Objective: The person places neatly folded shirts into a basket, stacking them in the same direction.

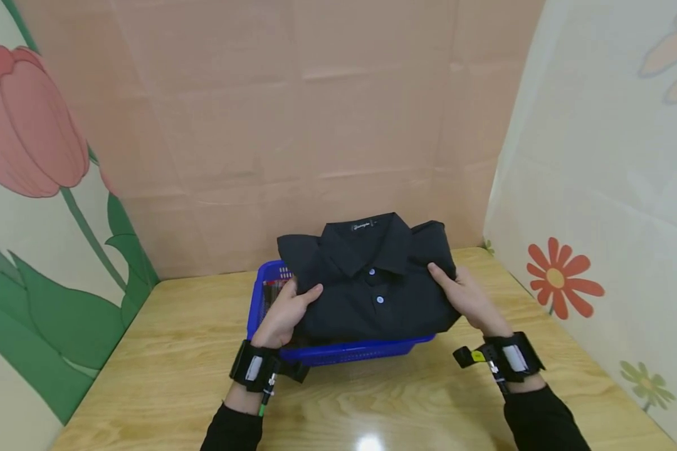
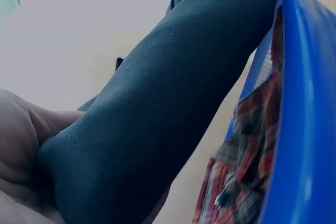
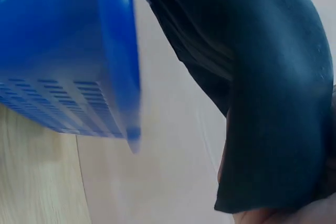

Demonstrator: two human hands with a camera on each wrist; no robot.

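A folded black collared shirt [image 1: 367, 294] with white buttons is held above the blue basket [image 1: 344, 354], its collar at the far side. My left hand [image 1: 284, 310] grips its left edge, thumb on top and fingers hidden beneath. On the opposite edge, my right hand [image 1: 468, 294] holds the shirt the same way. Inside the basket a red and dark plaid cloth [image 2: 247, 156] shows in the left wrist view, below the shirt. From the right wrist view, the shirt's folded layers [image 3: 273, 103] hang beside the basket's rim, apart from it.
The basket stands on a wooden table [image 1: 175, 351] near its back edge. A tan covering [image 1: 316, 125] rises behind it. Flower-printed panels stand at the left [image 1: 11, 282] and at the right [image 1: 598, 207].
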